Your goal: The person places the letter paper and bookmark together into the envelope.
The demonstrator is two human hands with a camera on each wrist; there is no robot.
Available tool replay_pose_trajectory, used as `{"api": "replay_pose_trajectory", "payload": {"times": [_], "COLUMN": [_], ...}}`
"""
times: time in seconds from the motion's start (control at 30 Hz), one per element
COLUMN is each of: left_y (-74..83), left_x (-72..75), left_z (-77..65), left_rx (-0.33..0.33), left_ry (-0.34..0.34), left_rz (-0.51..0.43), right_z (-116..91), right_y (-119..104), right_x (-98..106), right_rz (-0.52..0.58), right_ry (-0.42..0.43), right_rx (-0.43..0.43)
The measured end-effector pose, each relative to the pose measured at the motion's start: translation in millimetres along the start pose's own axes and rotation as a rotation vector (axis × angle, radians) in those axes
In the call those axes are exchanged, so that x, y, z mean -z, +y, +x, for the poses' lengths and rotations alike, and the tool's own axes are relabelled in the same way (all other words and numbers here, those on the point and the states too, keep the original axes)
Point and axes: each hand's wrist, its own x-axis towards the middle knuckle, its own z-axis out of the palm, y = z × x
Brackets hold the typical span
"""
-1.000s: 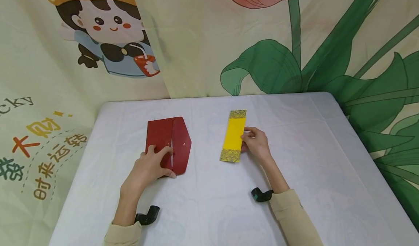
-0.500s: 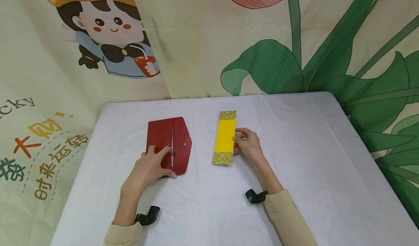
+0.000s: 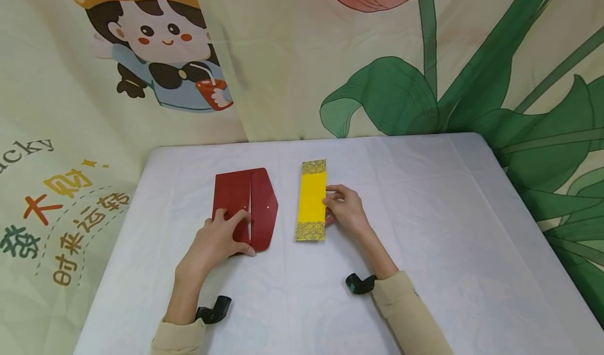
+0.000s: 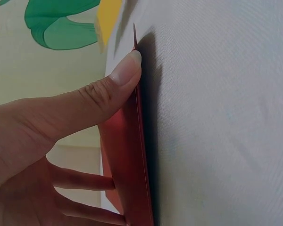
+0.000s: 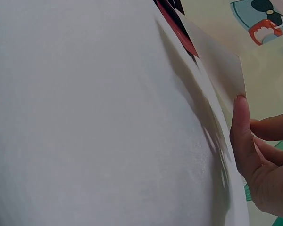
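Observation:
A red envelope [image 3: 229, 190] lies on the left part of the white table, its pointed flap [image 3: 265, 208] unfolded to the right and a slit showing along the fold. My left hand [image 3: 211, 242] holds it at the near side, fingers spread over the front and thumb at the near edge; the left wrist view shows that thumb [image 4: 125, 70] against the rim. A flat yellow card [image 3: 312, 197] with patterned gold bands at both ends is upright-lengthwise to the right of the flap. My right hand [image 3: 348, 211] pinches its right edge. From the right wrist, the card's pale underside [image 5: 221, 66] appears.
White cloth covers the table [image 3: 424, 213]. Behind it hangs a printed curtain [image 3: 278, 72] with a cartoon figure and green leaves. A black wrist-worn device [image 3: 213, 310] sits at the left wrist, another black device [image 3: 360, 283] at the right.
The right hand has carried the yellow card leftward, toward the envelope's flap, and the card has turned a little straighter. My left hand and the envelope have stayed in place.

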Motion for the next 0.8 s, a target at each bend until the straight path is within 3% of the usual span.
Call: {"api": "replay_pose_trajectory", "payload": {"times": [0.8], "left_y": [2.1], "left_x": [-2.2], "left_z": [2.3], "left_rx": [0.029], "left_ry": [0.007], "left_rz": [0.013], "right_z": [2.0], "right_y": [-11.8], "right_x": [-40.3], "right_rz": [0.022], "right_ry": [-0.137], "right_rx": [0.077]}}
